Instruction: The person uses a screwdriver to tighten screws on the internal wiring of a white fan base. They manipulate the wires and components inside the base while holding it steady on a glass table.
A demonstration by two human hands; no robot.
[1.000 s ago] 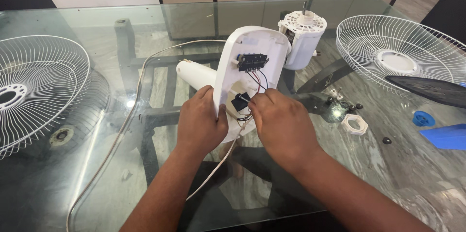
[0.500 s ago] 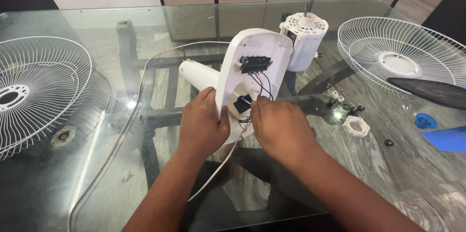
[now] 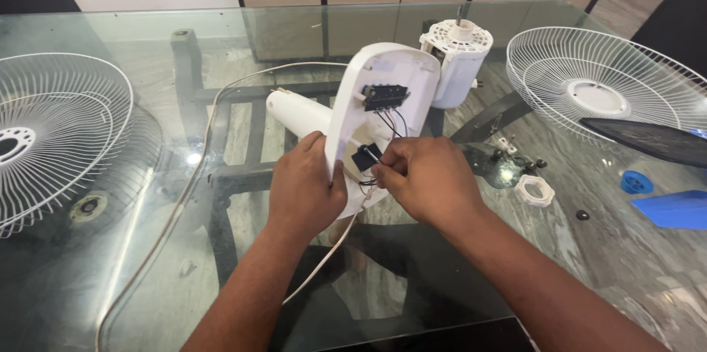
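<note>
The white fan base housing (image 3: 379,113) stands tilted on the glass table (image 3: 147,264), its open underside toward the camera, between both hands and just in front of the white motor (image 3: 458,57). What the right fingertips pinch is too small to tell. The left hand (image 3: 303,188) clamps the housing's lower left edge, while the right hand (image 3: 427,179) closes its fingers at the small black part (image 3: 364,157) and its wires.

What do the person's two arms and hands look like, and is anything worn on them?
The left hand and the right hand are both bare: no gloves, rings, watch or bracelet show. The forearms are uncovered as far as the bottom edge of the picture, so no sleeves are visible. The fingernails that show look short. No markings can be seen.
</note>
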